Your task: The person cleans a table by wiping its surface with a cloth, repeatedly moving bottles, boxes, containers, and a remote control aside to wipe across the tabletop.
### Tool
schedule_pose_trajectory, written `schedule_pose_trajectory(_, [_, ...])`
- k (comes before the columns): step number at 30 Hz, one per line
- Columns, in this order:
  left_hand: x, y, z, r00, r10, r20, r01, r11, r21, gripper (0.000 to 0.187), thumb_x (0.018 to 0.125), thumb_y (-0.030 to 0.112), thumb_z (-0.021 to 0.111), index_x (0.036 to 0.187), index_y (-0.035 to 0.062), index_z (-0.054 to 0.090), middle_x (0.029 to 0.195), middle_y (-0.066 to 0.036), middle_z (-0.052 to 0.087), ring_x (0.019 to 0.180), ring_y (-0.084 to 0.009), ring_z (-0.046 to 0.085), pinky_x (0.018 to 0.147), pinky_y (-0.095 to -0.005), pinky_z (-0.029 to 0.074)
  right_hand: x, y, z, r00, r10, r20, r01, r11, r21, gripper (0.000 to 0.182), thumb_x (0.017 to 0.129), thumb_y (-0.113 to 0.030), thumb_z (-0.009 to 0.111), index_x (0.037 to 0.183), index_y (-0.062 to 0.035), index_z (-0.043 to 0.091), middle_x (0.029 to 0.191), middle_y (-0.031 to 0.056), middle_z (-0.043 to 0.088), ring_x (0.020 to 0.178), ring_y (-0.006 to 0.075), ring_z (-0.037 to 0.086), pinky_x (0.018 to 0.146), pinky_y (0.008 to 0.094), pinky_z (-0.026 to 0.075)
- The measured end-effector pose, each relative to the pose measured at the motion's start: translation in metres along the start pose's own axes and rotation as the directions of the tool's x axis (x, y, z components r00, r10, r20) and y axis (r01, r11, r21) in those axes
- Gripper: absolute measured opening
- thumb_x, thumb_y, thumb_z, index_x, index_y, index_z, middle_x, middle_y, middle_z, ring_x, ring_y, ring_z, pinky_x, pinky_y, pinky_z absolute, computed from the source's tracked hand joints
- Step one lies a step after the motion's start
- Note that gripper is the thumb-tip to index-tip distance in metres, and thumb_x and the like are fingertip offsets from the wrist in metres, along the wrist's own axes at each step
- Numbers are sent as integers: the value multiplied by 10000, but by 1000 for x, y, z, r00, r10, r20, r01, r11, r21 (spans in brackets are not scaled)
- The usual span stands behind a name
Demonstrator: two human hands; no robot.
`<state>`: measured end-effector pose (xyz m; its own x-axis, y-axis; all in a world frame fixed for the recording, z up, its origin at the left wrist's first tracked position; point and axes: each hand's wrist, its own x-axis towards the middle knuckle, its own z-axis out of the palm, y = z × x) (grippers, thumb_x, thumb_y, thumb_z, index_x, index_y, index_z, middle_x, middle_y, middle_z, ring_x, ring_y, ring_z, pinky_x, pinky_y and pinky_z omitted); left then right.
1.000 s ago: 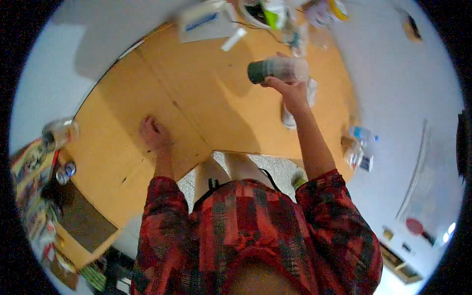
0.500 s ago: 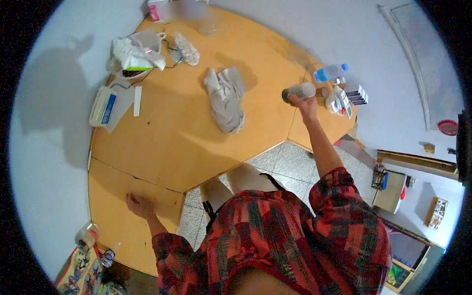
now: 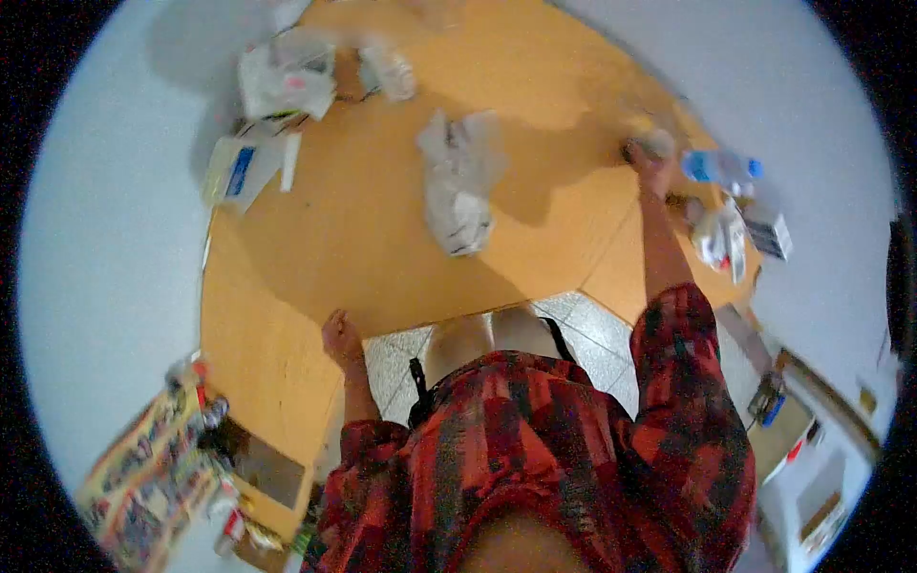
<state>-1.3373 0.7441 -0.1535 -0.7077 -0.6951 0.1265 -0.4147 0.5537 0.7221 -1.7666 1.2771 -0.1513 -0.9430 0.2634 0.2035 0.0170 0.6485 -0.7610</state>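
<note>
Reaching far across the wooden table (image 3: 382, 248), your right hand (image 3: 651, 164) is wrapped around a small clear jar (image 3: 646, 145) with a dark end, near the table's far right edge. The frame is blurred there, so you can tell the fingers are closed about the jar but not whether its base already touches the wood. Your left hand (image 3: 340, 336) rests on the near edge of the table with the fingers curled loosely, holding nothing.

The main risk sits just beside the jar: a water bottle (image 3: 721, 166) with a blue cap lies close to your knuckles, and small packets and a box (image 3: 769, 234) crowd the same corner. With your arm at full stretch, a loose release could likely tip the jar, send it rolling toward the edge, or knock the bottle off.

A crumpled cloth (image 3: 460, 183) lies near the middle of the table, well apart from the jar. A plastic bag (image 3: 285, 81) and a white device (image 3: 237, 170) sit at the far left.
</note>
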Motion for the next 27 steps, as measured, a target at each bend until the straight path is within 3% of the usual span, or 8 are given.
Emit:
schedule_pose_trajectory(5, [-2, 43, -13, 998, 50, -27, -40, 957, 287, 201, 767, -44, 562, 919, 47, 657, 947, -124, 662, 890, -249, 629, 755, -326, 512, 0, -6, -1, 998, 49, 50, -60, 966, 252, 618, 589, -119, 849, 1117, -15, 545, 1027, 90, 620, 936, 234, 587, 822, 360, 483])
schedule_pose_trajectory(11, [-20, 44, -20, 978, -186, -99, 195, 976, 94, 142, 765, -25, 578, 859, 60, 642, 927, -99, 660, 864, -243, 637, 711, -324, 522, -19, -31, -16, 999, -11, 39, 3, 977, 212, 648, 652, -72, 810, 1207, -31, 478, 1216, 131, 513, 1100, 249, 494, 901, 379, 443])
schedule_pose_trajectory(12, [-24, 46, -23, 973, -196, -121, 208, 973, 97, 142, 765, -25, 578, 859, 60, 642, 927, -99, 660, 864, -243, 637, 711, -324, 522, -12, 12, -20, 934, 280, 222, -353, 619, 702, 648, 677, -50, 785, 1231, -24, 451, 1251, 150, 477, 1114, 268, 483, 909, 377, 441])
schedule_pose_trajectory(14, [-25, 54, -32, 994, -10, -110, 29, 985, 172, 143, 773, -9, 587, 877, 67, 650, 939, -98, 657, 856, -246, 633, 711, -326, 519, -29, 34, -22, 824, 446, 351, -493, 257, 831, 629, 734, -42, 733, 1270, -9, 405, 1307, 185, 414, 1144, 305, 461, 934, 388, 433])
schedule_pose_trajectory(17, [-33, 38, -38, 994, -51, -100, 73, 971, 229, 157, 766, -1, 597, 891, 76, 654, 929, -102, 656, 848, -252, 627, 719, -334, 513, -108, -63, -35, 999, -18, -36, 21, 997, 77, 574, 803, -123, 675, 1285, 1, 389, 1325, 210, 397, 1183, 323, 436, 924, 416, 449])
schedule_pose_trajectory(19, [-39, 27, -39, 990, -98, -100, 118, 968, 221, 174, 757, -8, 597, 898, 79, 651, 922, -103, 656, 837, -258, 624, 721, -338, 507, -155, -147, -25, 974, -134, 184, 109, 984, 142, 611, 797, -201, 690, 1295, -9, 392, 1317, 234, 399, 1214, 328, 406, 944, 446, 415])
schedule_pose_trajectory(21, [-42, 20, -44, 993, -70, -92, 92, 964, 250, 182, 759, -17, 581, 899, 76, 649, 915, -105, 657, 826, -260, 625, 719, -336, 506, -173, -200, 9, 808, -472, 353, 512, 859, -24, 676, 759, -243, 726, 1304, -19, 394, 1329, 218, 400, 1239, 361, 367, 981, 454, 355])
schedule_pose_trajectory(27, [-51, 13, -85, 983, -152, -106, 169, 971, 169, 156, 797, 40, 591, 923, 84, 673, 891, -104, 668, 820, -249, 646, 725, -345, 518, -179, -203, 170, 787, -407, 464, 544, 812, -211, 778, 763, -459, 652, 1335, -16, 365, 1361, 228, 364, 1278, 420, 294, 1032, 523, 252])
